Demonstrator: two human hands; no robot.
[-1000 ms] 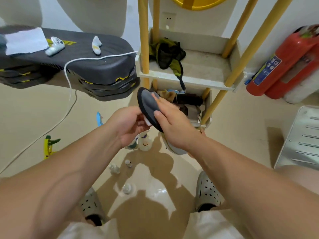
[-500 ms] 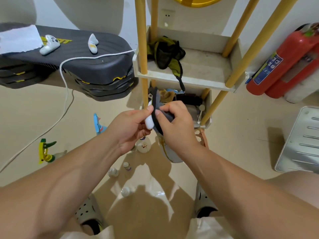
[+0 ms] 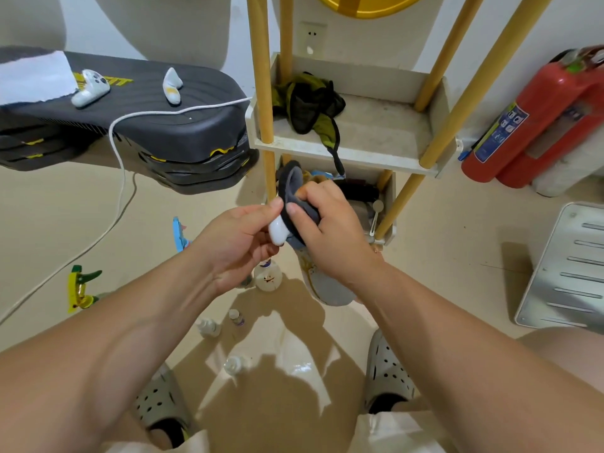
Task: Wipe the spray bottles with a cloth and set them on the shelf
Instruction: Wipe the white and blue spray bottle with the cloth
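Small white bottle (image 3: 277, 231) against folded grey cloth (image 3: 293, 186)

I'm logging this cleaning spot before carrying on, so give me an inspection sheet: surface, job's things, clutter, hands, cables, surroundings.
Surface: glossy beige floor, with glare patches.
Job's things: small white bottle with the dark grey cloth pressed against it; yellow-green spray bottle on the floor at left; shelf with yellow posts ahead.
Clutter: several small bottles on the floor; olive-black fabric on the shelf's upper tier.
Hands: left hand holds the bottle; right hand grips the cloth.
Cables: white cable runs off the stacked dark steps onto the floor.
Surroundings: red fire extinguishers at right; wall socket behind the shelf.
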